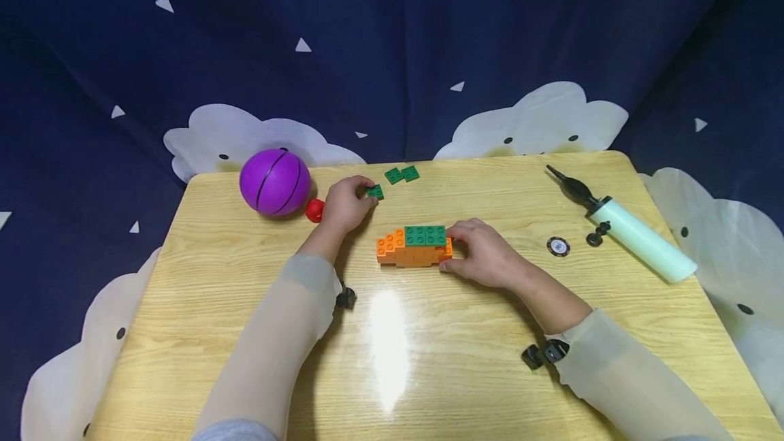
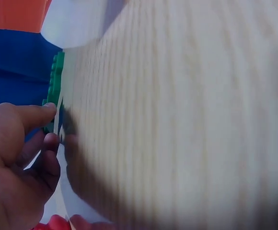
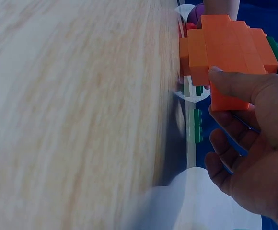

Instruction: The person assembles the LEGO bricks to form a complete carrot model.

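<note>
In the head view my right hand [image 1: 484, 254] grips the right end of a stepped build of orange toy bricks [image 1: 413, 257], thumb on the near side. Two green bricks [image 1: 425, 235] sit on top of it. The right wrist view shows the orange build [image 3: 230, 48] between thumb and fingers. Farther back on the left, my left hand [image 1: 348, 204] pinches a small green toy brick [image 1: 376, 192] at the table; in the left wrist view the fingertips partly hide that brick [image 2: 48, 128]. Two more green bricks [image 1: 401, 174] lie just beyond it.
A purple ball [image 1: 275, 182] and a red object [image 1: 315, 210], partly behind the left hand, are at the back left. On the right lie a round chip [image 1: 558, 246], a small black piece [image 1: 595, 239] and a pale green hand pump [image 1: 643, 240]. A dark curtain hangs behind the table [image 1: 245, 257].
</note>
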The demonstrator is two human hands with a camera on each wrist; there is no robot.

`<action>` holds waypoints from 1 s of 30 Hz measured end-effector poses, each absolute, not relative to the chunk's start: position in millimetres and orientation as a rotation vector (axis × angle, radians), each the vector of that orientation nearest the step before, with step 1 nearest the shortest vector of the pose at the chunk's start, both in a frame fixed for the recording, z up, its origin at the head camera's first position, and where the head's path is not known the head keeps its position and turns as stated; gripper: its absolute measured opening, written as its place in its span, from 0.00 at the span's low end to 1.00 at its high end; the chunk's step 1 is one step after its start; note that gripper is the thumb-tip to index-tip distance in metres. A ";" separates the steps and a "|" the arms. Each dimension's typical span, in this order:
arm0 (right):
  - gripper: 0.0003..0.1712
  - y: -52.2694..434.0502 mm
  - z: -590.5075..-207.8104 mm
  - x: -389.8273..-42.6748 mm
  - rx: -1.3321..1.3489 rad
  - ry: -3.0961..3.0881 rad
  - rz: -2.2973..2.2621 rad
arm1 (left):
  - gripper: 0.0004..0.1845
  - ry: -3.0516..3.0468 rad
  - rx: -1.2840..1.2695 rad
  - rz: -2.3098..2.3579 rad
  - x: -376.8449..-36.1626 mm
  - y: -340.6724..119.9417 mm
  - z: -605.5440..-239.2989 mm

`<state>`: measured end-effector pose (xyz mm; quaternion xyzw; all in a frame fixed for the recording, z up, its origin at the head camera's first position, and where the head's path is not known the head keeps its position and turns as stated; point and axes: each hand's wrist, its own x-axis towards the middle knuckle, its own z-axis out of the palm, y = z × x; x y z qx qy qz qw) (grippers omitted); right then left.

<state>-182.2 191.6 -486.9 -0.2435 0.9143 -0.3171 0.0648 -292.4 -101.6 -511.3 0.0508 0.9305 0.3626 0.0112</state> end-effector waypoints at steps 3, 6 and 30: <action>0.30 191.1 -486.8 -181.8 -0.724 2.756 -0.955 | 0.15 2.892 0.169 1.144 -288.8 -103.7 -511.5; 0.30 190.5 -486.6 -181.5 -0.721 2.755 -0.956 | 0.16 2.886 0.180 1.152 -285.2 -105.1 -510.2; 0.30 189.7 -485.1 -180.8 -0.721 2.771 -0.965 | 0.11 2.882 0.369 1.341 -238.4 -112.3 -489.1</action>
